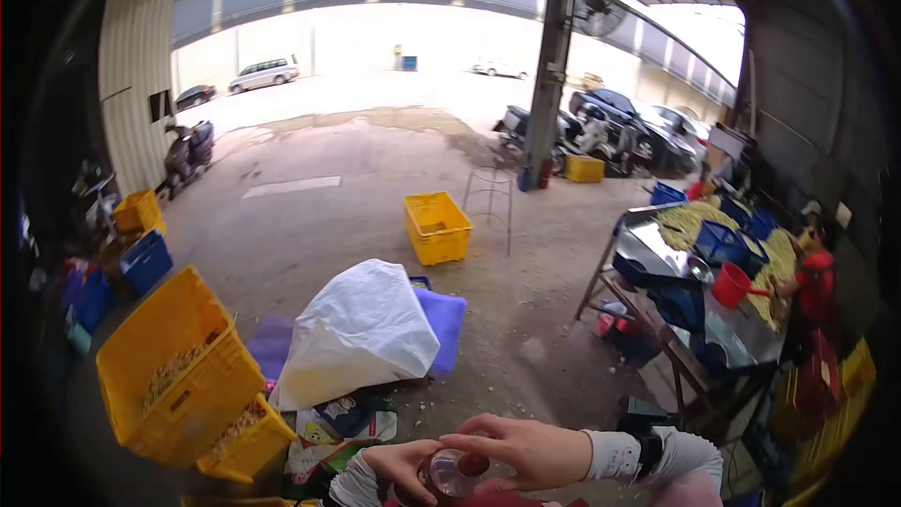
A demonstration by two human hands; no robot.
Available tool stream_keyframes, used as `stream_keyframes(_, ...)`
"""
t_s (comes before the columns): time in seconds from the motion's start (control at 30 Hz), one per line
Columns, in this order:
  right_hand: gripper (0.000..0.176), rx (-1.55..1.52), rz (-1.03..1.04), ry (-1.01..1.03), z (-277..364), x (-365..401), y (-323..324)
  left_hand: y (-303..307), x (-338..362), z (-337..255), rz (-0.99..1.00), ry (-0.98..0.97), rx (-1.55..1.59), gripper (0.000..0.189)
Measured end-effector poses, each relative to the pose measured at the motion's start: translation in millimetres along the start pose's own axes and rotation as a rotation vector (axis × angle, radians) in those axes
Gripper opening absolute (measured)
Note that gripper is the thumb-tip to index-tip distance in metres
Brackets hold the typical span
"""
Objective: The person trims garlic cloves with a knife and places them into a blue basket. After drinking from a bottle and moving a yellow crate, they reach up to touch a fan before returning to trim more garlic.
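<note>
Low in the head view, my left hand [402, 469] curls around the side of a clear, round container [449, 476]. My right hand [521, 449] reaches over its top from the other side, with thumb and fingers closed on the rim. Something reddish shows at the container's top, and I cannot make out what it is. Just beyond my left hand lie printed bags [347, 422] on the floor. A large white sack [361, 333] bulges behind them.
Tilted yellow crates [141, 357] with small pale pieces stand at left. A yellow crate [437, 249] sits mid-floor beside a metal stool [488, 197]. At right, a metal table [751, 333] carries baskets, a red scoop [730, 284] and pale food; a person in red [815, 277] works there.
</note>
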State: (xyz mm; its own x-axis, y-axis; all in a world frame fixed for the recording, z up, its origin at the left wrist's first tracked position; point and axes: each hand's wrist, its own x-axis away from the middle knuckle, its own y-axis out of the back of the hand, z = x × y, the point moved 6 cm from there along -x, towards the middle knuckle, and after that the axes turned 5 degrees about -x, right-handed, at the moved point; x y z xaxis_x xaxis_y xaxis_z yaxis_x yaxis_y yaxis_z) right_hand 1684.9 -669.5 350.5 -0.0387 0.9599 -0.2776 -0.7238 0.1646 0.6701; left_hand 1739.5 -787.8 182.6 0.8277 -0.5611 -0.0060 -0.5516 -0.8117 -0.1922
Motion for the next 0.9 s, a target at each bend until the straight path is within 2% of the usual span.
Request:
stream_keyframes(0.03,0.047,0.102,0.196,-0.28,-15.8,8.4,-9.0,-0.6,-9.4,-16.8,0.071,0.007,-0.069,0.087)
stream_keyframes(0.07,0.047,0.104,0.149,-0.313,-15.7,11.5,-4.1,0.1,-14.8,-24.5,0.125,0.026,-0.075,0.087)
stream_keyframes(0.13,0.042,0.088,0.197,-0.164,-4.2,11.0,-1.7,3.4,-23.7,-37.8,0.218,0.08,-0.037,0.085)
stream_keyframes(0.17,0.038,0.149,0.122,-0.023,6.6,9.0,4.9,3.0,-27.0,-46.1,0.252,0.092,-0.003,0.083)
stream_keyframes(0.2,0.038,0.153,0.099,-0.038,10.6,8.9,9.7,6.1,-33.1,-51.2,0.277,0.104,-0.008,0.083)
stream_keyframes(0.27,0.034,0.253,-0.035,0.212,43.3,10.3,26.7,3.2,-44.9,-69.8,0.448,-0.014,-0.227,0.082)
stream_keyframes(0.3,0.032,0.329,-0.123,0.292,55.8,12.9,34.3,-4.9,-46.5,-97.0,0.497,0.044,-0.243,0.085)
stream_keyframes(0.33,0.032,0.333,-0.126,0.286,71.6,18.3,34.9,-13.0,-45.9,-121.2,0.506,0.043,-0.243,0.085)
stream_keyframes(0.4,0.027,0.35,-0.491,0.156,100.4,37.1,60.4,-26.0,-41.9,-185.3,0.354,-0.368,-0.556,0.077)
stream_keyframes(0.43,0.022,0.418,-0.631,0.124,101.8,47.4,62.8,-38.2,-37.9,-206.0,0.354,-0.372,-0.562,0.077)
stream_keyframes(0.47,0.019,0.488,-0.769,0.092,103.1,60.5,61.6,-49.6,-30.2,-237.9,0.219,-0.619,-0.699,0.069)
stream_keyframes(0.5,0.02,0.559,-0.781,0.034,101.5,71.2,62.4,-57.2,-23.1,-260.0,0.074,-0.872,-0.828,0.061)
stream_keyframes(0.53,0.02,0.576,-0.773,0.043,102.5,73.4,57.8,-60.5,-28.3,-263.9,0.072,-0.891,-0.834,0.061)
stream_keyframes(0.6,0.023,0.529,-0.85,-0.084,97.1,83.4,56.1,-70.4,-19.2,-285.4,0.006,-1.347,-0.86,0.046)
stream_keyframes(0.67,0.022,0.55,-0.787,-0.109,106.8,80.2,50.0,-80.3,-15.1,-302.5,0.017,-1.534,-0.946,0.047)
stream_keyframes(0.77,0.024,0.55,-0.854,-0.116,104.7,88.1,45.3,-80.9,-17.5,-321.5,0.056,-1.705,-1.055,0.051)
stream_keyframes(0.83,0.024,0.519,-0.895,-0.118,104.7,90.2,42.0,-83.4,-12.8,-334.4,0.115,-2.004,-1.178,0.053)
stream_keyframes(0.9,0.025,0.487,-0.92,-0.13,101.5,92.0,42.3,-90.8,-5.7,-347.6,0.085,-2.041,-1.221,0.055)
